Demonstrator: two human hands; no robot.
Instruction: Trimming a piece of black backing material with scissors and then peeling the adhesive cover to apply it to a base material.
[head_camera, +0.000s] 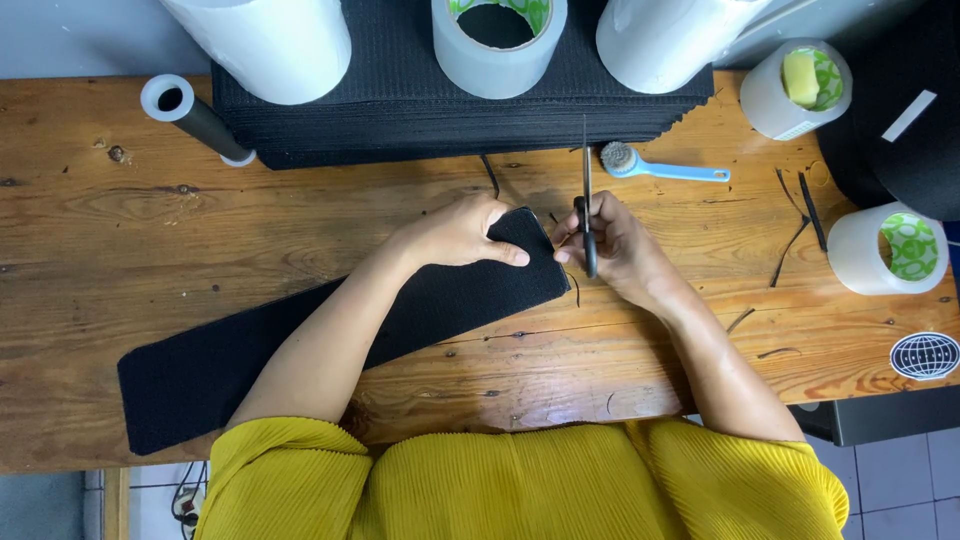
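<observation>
- A small black tube with a white rim (190, 118) lies tilted at the far left of the wooden surface (120, 230), just beside a stack of black mesh sheets (420, 110).
- A long black mesh strip (250, 365) runs diagonally from the near left edge up to the middle, flat on the surface so its far end can be trimmed.
- The left hand (462, 232) presses that far end down, fingers (505, 255) closed flat over the fabric, apparently to keep it from shifting at the cut.
- The right hand (615, 245) grips a pair of black-handled scissors (587, 205), fingers curled through the handles; the blades point away from the person and stand right at the strip's end corner.
- Thin black offcuts (800, 225) lie scattered to the right.
- A blue-handled small brush (655, 166) lies behind the hands.
- Rolls of clear tape (890, 250) stand at the right and far edges, within reach.
</observation>
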